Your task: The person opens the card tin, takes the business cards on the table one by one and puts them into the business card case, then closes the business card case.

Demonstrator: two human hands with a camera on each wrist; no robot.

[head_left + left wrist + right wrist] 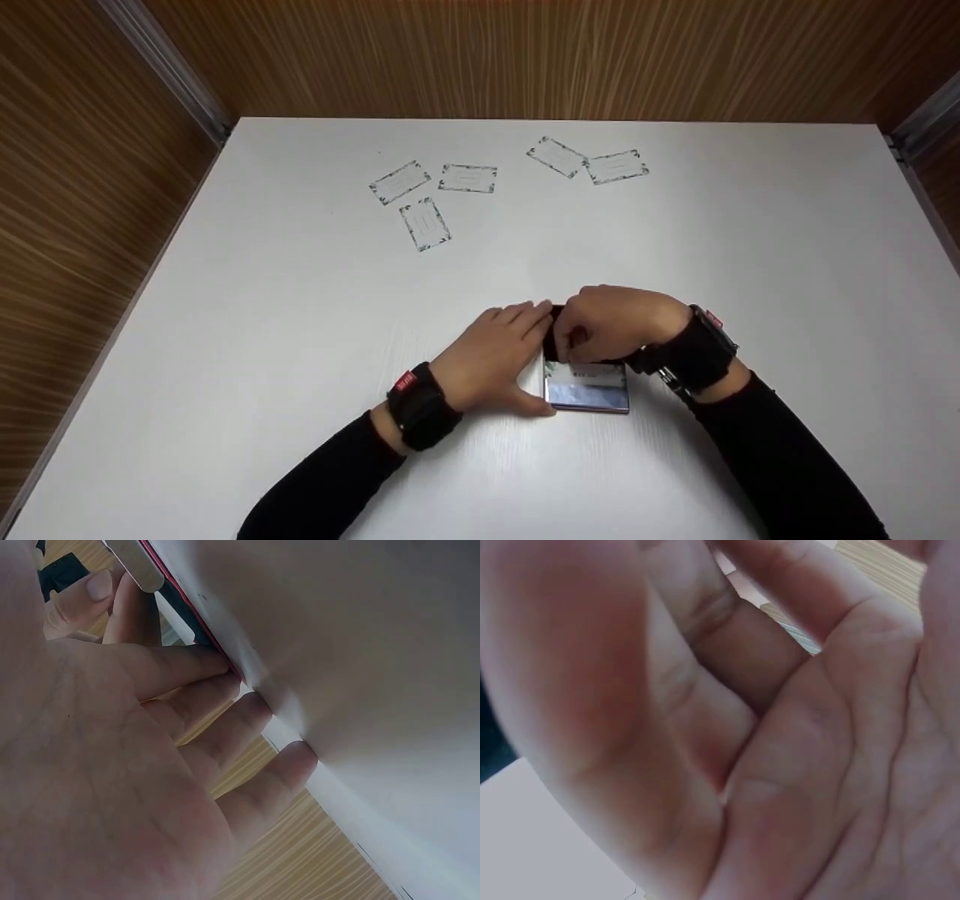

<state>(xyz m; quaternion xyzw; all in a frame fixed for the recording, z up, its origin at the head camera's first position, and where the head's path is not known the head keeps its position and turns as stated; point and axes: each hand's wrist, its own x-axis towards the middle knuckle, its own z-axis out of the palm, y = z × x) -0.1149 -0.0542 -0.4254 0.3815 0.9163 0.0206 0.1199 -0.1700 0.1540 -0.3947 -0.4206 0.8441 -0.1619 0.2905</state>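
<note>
Case (pixel 586 397) flat on the table (pixel 300 337), its near part silvery, its far part dark and half covered by fingers. A printed card (pixel 600 373) shows across its middle; cannot tell how far under the dark part it runs.

Left hand (pixel 491 360) at the case's left side, wide: fingers extended along the edge, thumb out at the near left corner. Right hand (pixel 619 321) narrow, over the case's dark far part, fingers curled down. Tips hidden; cannot tell if they hold the card or only touch.

Loose cards: 3 beyond the case to its left (pixel 467 178), 2 more beyond it (pixel 619 166), corners touching or nearly so.

Risks, as judged. Case could skid or turn: the left hand braces only 1 side, so a sidelong tug towards the right would meet little resistance. Card could crease or catch at the border of the dark part if pulled at a slant. If more lie stacked beneath it, 2 could come together; stack not visible. The right hand masks its own contact from above, so a poor grip might pass unnoticed.
</note>
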